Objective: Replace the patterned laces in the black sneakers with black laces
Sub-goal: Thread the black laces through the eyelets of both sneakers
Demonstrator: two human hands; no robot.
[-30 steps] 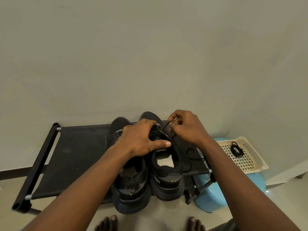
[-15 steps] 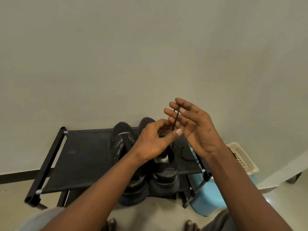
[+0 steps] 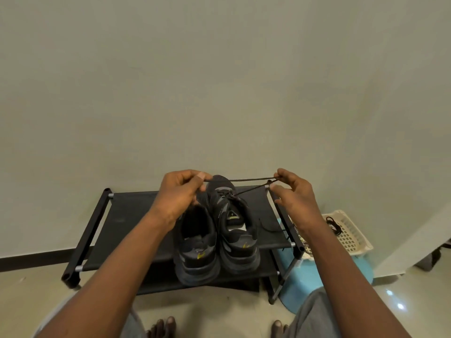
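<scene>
1. Head view: both sneakers stand side by side on the top shelf of the shoe rack [image 3: 131,215], heels toward the camera, toes at twelve o'clock toward the wall.
2. The left hand [image 3: 178,193] hovers over the left sneaker [image 3: 197,247], thumb and forefinger pinched together on one end of the black lace [image 3: 244,179].
3. The right hand [image 3: 292,193], at three o'clock from the left, pinches the same lace between thumb and fingertip, with the other fingers loosely spread.
4. The lace runs taut between the two hands, above the toe of the right sneaker [image 3: 234,223].
5. A second strand slants from the right hand's pinch down to seven o'clock, into that sneaker's upper eyelets.
6. A loose dark lace end [image 3: 266,225] lies on the shelf just beside the right sneaker, at its three o'clock.
7. Further out at three o'clock, a cream basket [image 3: 353,230] rests on a blue stool [image 3: 317,276] and holds a coiled black lace [image 3: 333,224].
8. A patterned lace [image 3: 301,242] shows between the rack's end post and the right forearm.
</scene>
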